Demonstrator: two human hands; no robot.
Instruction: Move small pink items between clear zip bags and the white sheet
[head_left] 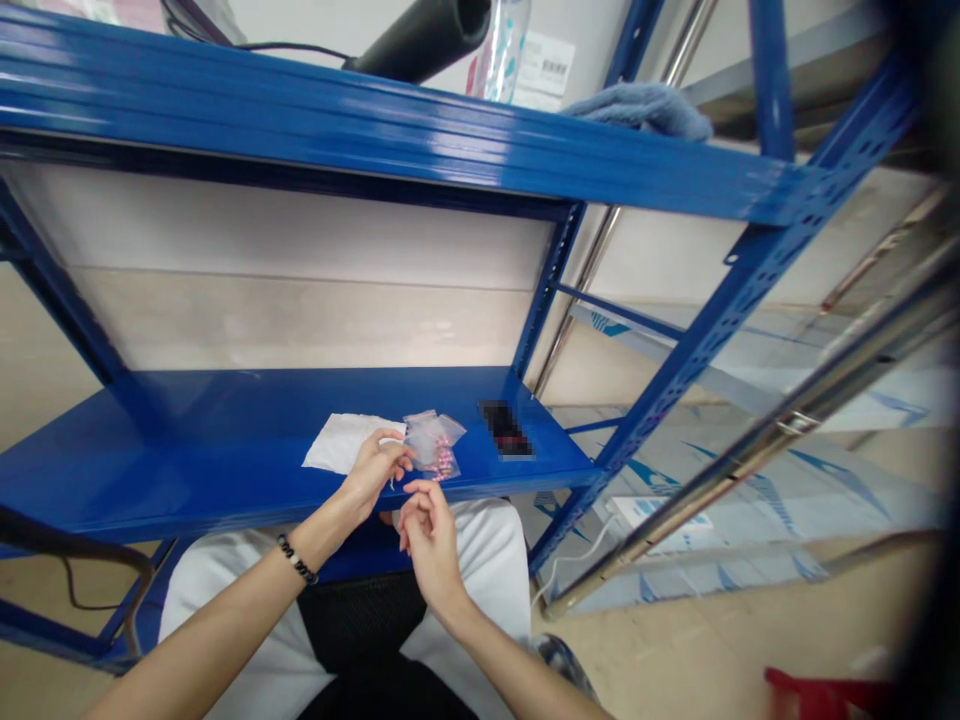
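My left hand (377, 466), with a dark beaded bracelet (297, 560) on its wrist, is over the front of the blue lower shelf (217, 440). Its fingers are drawn together, perhaps on a small pale thread-like thing too tiny to make out. Just to the right and lower, in front of the shelf edge, my right hand (429, 527) has its fingers curled in; whatever they pinch is hidden. Small clear plastic bags with pink beads (444, 462) lie beside my left fingertips. A white sheet, paper or cloth (334, 442), lies flat behind my left hand.
A dark, blurred-out flat object (505, 430) lies at the shelf's right end. Above runs the upper blue shelf (337, 120), bearing a black tube (424, 42), a clear bottle (507, 50) and a blue-grey cloth (645, 105). Metal racks (675, 470) stand to the right.
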